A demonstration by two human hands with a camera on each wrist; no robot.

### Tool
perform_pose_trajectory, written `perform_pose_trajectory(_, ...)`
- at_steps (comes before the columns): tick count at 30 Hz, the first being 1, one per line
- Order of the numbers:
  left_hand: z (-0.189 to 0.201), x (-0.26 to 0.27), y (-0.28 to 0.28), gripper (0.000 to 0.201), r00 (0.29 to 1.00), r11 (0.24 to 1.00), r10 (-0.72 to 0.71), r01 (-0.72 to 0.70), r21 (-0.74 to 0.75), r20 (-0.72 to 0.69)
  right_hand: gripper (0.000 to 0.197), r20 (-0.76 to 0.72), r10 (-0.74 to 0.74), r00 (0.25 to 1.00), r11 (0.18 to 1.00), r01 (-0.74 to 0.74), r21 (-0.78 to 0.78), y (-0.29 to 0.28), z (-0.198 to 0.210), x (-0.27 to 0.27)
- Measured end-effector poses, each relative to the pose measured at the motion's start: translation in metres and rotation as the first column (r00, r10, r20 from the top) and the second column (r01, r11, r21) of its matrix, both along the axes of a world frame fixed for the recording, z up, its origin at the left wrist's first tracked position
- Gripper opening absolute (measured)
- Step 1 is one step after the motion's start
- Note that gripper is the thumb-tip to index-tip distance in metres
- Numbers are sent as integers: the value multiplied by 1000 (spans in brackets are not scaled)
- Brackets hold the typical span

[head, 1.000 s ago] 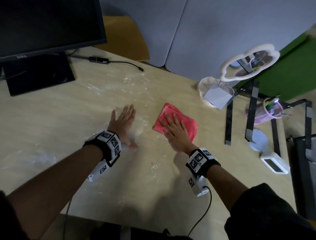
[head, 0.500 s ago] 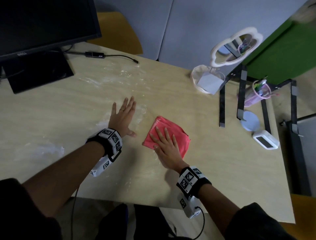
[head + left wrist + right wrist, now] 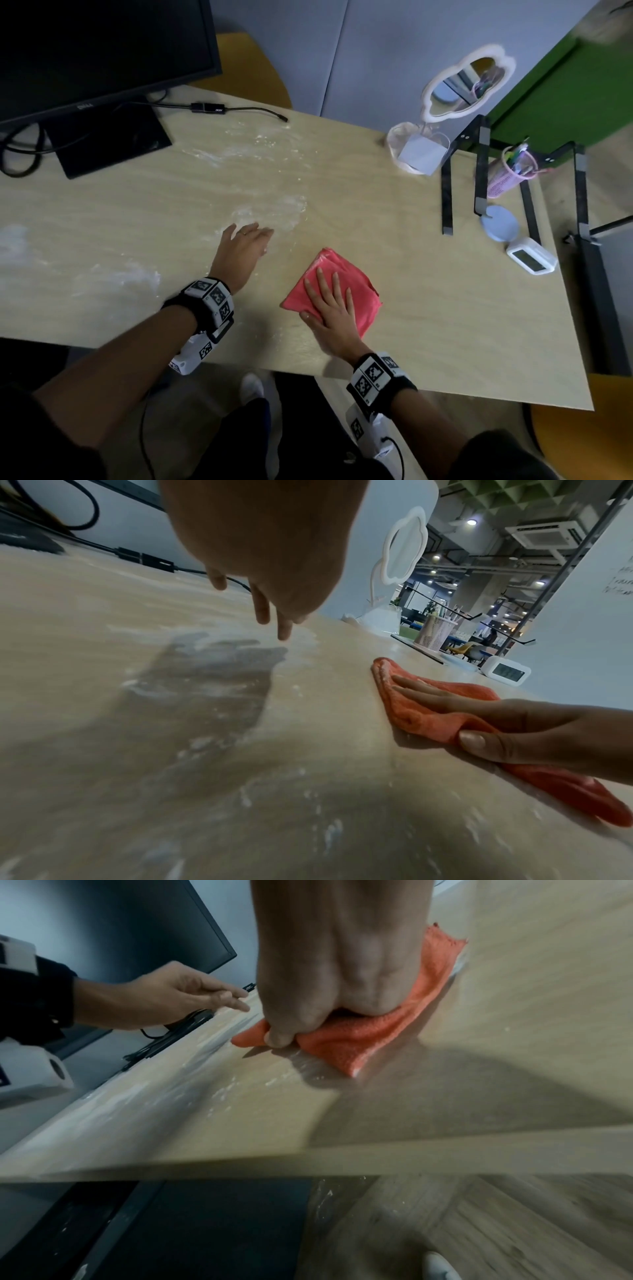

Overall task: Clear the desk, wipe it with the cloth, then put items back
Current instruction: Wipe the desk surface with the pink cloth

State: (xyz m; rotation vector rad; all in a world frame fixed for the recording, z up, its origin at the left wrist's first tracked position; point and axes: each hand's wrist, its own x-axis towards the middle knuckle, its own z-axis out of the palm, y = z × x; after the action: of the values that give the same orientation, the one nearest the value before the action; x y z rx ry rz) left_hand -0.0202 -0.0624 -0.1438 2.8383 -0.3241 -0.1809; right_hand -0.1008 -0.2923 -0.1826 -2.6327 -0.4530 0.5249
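Note:
A folded red cloth lies on the light wooden desk near its front edge. My right hand presses flat on the cloth with straight fingers, and the thumb rests at the cloth's near edge. To the left of the cloth, my left hand hovers just above the desk with relaxed fingers and holds nothing. White powder smears lie ahead of the left hand and across the left part of the desk. The right wrist view shows the cloth bunched under my palm.
A black monitor and a cable adapter stand at the back left. At the right are a white mirror, a black laptop stand, a pink pen cup, a blue disc and a white clock.
My right hand has dragged the cloth back toward the front edge of the desk. My left hand, flat on the desk before, has lifted off it.

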Motion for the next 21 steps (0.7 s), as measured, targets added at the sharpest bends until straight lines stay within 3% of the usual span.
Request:
perform_pose_trajectory(4,5,-7,18,15,998,996,5,-10,91,61,53,-14,-74,997,995,74,60,8,2,-10)
perform_pose_trajectory(8,13,-12,33,21,988,993,80,-90,76,131,48,-152,-190,970,938,225,262,19,7,-19)
perform_pose_trajectory(10,13,-14,42,28,984,991,122,-127,33,126,40,-330,-273,904,839,391,379,19,19,-19)
perform_pose_trajectory(12,12,-14,55,39,987,989,139,-143,33,82,32,-515,-382,767,634,624,457,17,42,-17)
perform_pose_trajectory(14,9,-14,69,45,988,987,151,-153,55,43,25,-540,-454,709,516,703,489,11,63,-14)
perform_pose_trajectory(18,5,-11,98,55,984,977,171,-165,136,-40,34,-498,-474,727,497,687,530,-4,67,-22)
perform_pose_trajectory(20,3,-7,111,63,976,972,185,-165,170,-113,58,-455,-440,775,612,629,480,-3,54,-25)
perform_pose_trajectory(21,1,-4,117,67,970,968,193,-163,190,-151,62,-393,-404,826,722,552,417,0,43,-27)
